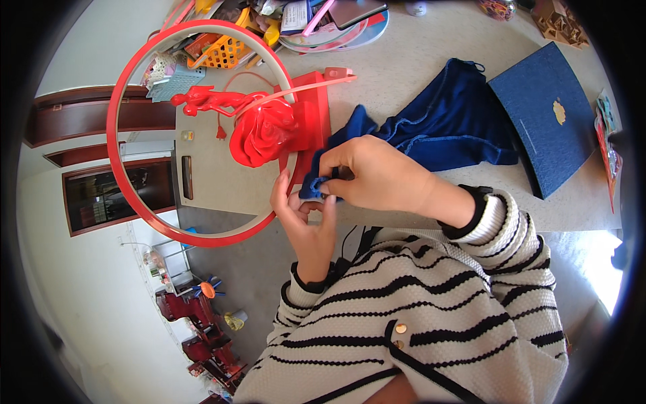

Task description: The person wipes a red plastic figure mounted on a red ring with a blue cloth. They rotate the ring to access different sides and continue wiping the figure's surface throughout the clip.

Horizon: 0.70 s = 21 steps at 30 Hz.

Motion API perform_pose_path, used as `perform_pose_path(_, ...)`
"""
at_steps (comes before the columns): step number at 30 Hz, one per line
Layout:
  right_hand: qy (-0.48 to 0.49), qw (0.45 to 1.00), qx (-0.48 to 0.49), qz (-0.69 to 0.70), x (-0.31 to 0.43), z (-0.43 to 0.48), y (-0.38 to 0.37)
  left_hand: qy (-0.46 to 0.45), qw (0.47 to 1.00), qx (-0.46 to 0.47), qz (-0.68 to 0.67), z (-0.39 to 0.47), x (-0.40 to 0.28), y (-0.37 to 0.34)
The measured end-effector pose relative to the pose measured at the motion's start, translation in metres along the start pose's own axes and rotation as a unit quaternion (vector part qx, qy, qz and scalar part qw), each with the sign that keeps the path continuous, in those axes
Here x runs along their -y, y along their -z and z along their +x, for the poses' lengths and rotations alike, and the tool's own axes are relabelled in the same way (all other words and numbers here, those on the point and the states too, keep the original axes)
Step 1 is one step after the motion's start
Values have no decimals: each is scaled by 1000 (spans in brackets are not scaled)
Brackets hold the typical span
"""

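A dark blue velvety cloth [449,126] with overlocked edges lies crumpled on the table. My right hand [383,171] pinches a gathered blue piece of cloth between thumb and fingers, near the table's front edge. Whether that piece joins the larger cloth is hidden behind my hand. Palm up, my left hand [307,222] is just below and left of it, its thumb tip at the cloth's lower edge and its index finger stretched out. Something small and dark shows at the fingertips, too small to make out. How firmly my left fingers hold the cloth is unclear.
Close on the left stands a red ring lamp [112,151] with a glossy rose [265,134] and a red base [315,116]. Right of the cloth lies a dark blue box [542,116]. An orange basket [222,53], a phone [356,11] and clutter fill the back left.
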State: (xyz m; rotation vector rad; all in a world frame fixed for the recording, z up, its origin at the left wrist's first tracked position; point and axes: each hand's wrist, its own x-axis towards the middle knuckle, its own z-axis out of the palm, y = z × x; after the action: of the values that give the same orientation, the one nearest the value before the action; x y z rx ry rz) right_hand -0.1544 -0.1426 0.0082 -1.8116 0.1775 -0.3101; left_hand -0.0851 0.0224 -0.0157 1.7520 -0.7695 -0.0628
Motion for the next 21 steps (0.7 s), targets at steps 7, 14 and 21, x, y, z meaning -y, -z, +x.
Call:
perform_pose_path(7,5,984,-132,-116,-4,0,19,-87,978,63,181,24,2,6)
perform_pose_path(14,-34,962,-169,211,-29,38,-18,3,1000,-7,-17,47,-3,-15)
perform_pose_path(21,-55,977,-186,87,-12,1,-2,24,998,-62,-15,62,-3,-18)
